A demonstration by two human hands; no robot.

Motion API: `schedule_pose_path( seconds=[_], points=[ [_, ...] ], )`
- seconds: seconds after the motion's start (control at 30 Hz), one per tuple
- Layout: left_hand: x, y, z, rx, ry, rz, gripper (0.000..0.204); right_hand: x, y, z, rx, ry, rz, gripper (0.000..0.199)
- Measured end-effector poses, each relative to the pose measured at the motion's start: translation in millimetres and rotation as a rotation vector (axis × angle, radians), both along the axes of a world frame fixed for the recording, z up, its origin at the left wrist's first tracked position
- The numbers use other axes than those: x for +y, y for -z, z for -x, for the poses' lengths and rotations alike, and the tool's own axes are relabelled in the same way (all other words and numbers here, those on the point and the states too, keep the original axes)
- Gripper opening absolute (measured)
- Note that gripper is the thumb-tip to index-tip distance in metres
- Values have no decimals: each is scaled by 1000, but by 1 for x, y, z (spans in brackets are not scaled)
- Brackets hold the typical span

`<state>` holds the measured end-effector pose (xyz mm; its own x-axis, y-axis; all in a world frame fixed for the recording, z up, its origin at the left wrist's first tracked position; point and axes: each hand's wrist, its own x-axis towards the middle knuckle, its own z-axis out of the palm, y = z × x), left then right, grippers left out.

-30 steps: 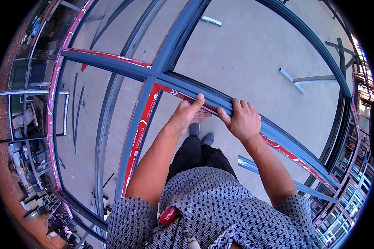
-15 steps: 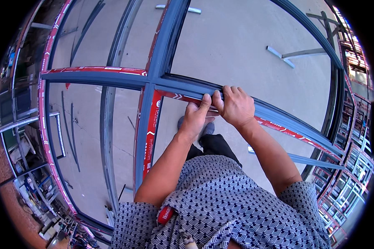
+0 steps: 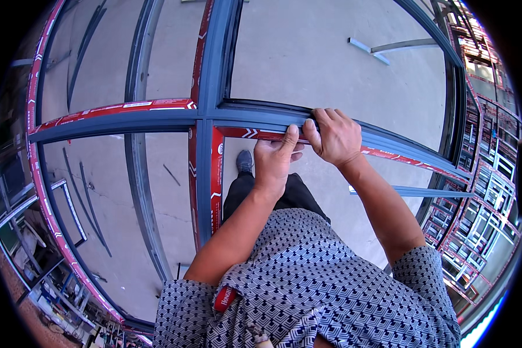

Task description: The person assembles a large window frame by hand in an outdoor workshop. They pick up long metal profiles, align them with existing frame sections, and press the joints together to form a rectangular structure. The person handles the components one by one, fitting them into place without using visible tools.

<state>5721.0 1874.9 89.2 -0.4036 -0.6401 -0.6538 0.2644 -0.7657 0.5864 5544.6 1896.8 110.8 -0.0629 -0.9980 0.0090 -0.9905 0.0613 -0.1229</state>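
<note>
A large grey metal window frame (image 3: 205, 156) with red protective film lies across my view, divided by crossing bars. My left hand (image 3: 275, 159) is on the middle crossbar (image 3: 255, 116), its thumb on the red-filmed near side and its other fingers curled below. Just right of it, my right hand (image 3: 336, 136) wraps over the same bar, fingers on the far edge and thumb on the near side. A thin black strip (image 3: 261, 105) lines the far edge of the bar and runs to the right fingers. What lies under those fingertips is hidden.
Below the frame, a grey floor (image 3: 307, 69) holds metal profile pieces (image 3: 368, 51) and long dark strips (image 3: 87, 197). My shoe (image 3: 245, 160) shows through the near opening. Racks of stacked frames (image 3: 484, 203) stand at the right, with workshop clutter (image 3: 58, 296) at the lower left.
Both hands have shifted slightly right along the crossbar, still gripping it. The view has turned a little, and one foot has moved left while the other is no longer seen.
</note>
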Motion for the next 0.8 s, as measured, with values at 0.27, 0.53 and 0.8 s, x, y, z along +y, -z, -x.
schedule_pose_path(
  seconds=[0.27, 0.53, 0.8],
  points=[
    [-12, 4, -24, -47, -119, -42, 38, -1, -2, -2, 3, 70, -33, 48],
    [-11, 16, -24, -11, -133, 50, 35, 6, -7, 4, -58, -107, 84, 54],
    [-12, 27, -32, 58, -102, 48, 19, 23, -10, -1, -64, -214, 90, 79]
  ],
)
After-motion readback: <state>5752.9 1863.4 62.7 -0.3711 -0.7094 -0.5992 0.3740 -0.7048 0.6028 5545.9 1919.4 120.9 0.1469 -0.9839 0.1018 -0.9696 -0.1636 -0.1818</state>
